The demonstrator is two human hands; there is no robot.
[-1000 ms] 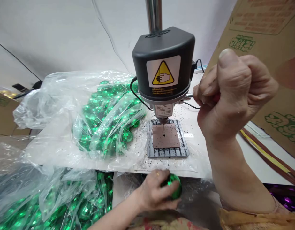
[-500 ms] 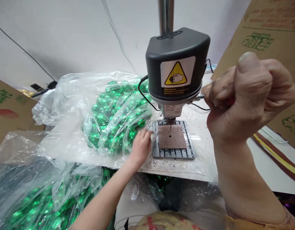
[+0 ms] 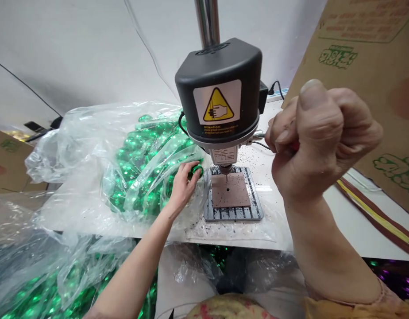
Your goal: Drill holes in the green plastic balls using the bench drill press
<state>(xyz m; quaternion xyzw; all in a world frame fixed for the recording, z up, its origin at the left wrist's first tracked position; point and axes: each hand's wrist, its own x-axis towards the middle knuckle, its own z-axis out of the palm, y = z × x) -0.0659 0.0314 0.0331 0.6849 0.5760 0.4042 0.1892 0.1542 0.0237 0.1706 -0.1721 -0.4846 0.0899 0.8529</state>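
My right hand (image 3: pixel 319 141) is closed round the feed lever (image 3: pixel 259 134) of a small black bench drill press (image 3: pixel 184 95); its grip is mostly hidden by my fingers. To the left, my left hand (image 3: pixel 183 188) has thumb and fingers round a shiny green ball (image 3: pixel 198 170), beside the heap of green balls (image 3: pixel 143 155) in clear plastic. The drill bit (image 3: pixel 226 178) points down above a brown board (image 3: pixel 236 198), which has one dark hole and lies on the slotted metal base (image 3: pixel 256 213).
Dark shavings are scattered round the base. Cardboard boxes (image 3: pixel 353 75) stand at the right and far left. More green balls in a plastic bag (image 3: pixel 75 288) are below the table's front edge. A brown and yellow strip (image 3: pixel 373 215) lies at right.
My left hand has moved up and left from beside the base, and a green ball now shows between its fingers. My right hand stays on the lever. The view has shifted rightward.
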